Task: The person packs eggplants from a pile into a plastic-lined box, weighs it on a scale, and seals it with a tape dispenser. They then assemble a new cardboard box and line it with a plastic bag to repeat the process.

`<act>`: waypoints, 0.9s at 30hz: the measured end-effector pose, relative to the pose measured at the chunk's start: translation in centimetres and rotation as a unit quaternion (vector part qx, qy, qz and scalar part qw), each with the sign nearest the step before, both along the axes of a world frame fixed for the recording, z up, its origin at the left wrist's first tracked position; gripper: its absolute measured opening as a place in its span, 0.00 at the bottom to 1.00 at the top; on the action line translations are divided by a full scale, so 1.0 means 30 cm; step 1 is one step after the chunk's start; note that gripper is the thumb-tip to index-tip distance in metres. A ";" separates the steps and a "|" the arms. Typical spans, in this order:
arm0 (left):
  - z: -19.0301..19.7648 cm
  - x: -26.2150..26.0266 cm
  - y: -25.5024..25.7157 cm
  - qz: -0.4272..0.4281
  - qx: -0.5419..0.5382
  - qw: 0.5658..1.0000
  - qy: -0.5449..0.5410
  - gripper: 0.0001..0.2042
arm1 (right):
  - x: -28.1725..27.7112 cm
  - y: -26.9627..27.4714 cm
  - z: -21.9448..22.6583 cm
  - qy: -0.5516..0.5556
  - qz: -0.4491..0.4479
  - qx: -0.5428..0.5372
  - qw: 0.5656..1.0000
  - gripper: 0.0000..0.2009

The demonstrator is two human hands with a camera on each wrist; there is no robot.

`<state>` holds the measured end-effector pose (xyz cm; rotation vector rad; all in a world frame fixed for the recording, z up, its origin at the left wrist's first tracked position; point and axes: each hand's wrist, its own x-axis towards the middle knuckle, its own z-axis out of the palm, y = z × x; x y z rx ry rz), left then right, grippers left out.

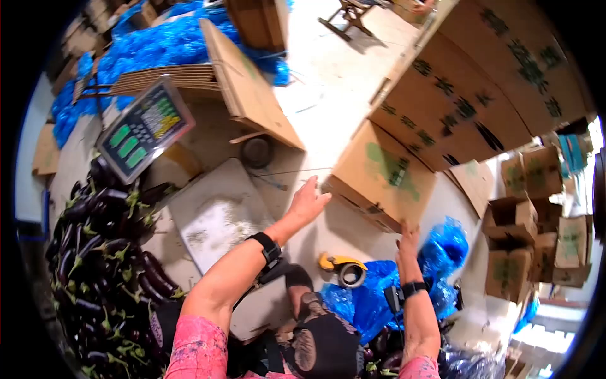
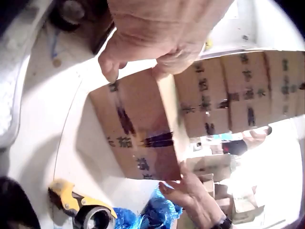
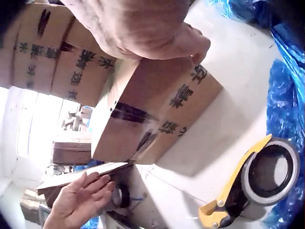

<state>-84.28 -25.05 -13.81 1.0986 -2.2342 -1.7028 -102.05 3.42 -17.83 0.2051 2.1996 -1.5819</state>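
A closed cardboard box [image 1: 379,174] with green print stands on the floor beside a row of larger boxes. The left hand [image 1: 306,205] is held off the box's left corner, fingers spread; the right wrist view shows its open palm [image 3: 83,200] clear of the cardboard. At the near right corner is the right hand [image 1: 409,243], its extended fingers against the box edge and its thumb apart from them, as the left wrist view also shows of this hand [image 2: 193,198]. Dark tape marks cross the box side [image 3: 138,105]. A yellow tape dispenser [image 1: 341,268] lies on the floor near the box.
Heaped eggplants [image 1: 107,271] lie at the left, by a scale platform [image 1: 218,208] and its display [image 1: 145,129]. Blue plastic [image 1: 379,294] is bunched near the right forearm. Flat cardboard [image 1: 252,85] leans behind; large boxes [image 1: 461,95] stand at the upper right, more boxes [image 1: 508,271] at the right.
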 end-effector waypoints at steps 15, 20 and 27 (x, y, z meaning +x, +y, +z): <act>0.477 0.225 -0.558 0.226 0.163 0.942 0.188 0.20 | 0.436 -0.316 0.311 -0.120 0.340 -0.065 0.931 0.21; 0.441 0.191 -0.579 0.265 -0.097 0.955 0.098 0.09 | 0.359 -0.823 0.569 0.171 0.401 -0.112 0.893 0.22; 0.552 0.228 -0.427 0.196 -0.245 0.946 0.077 0.11 | 0.393 -1.253 0.582 0.211 0.407 -0.108 0.882 0.32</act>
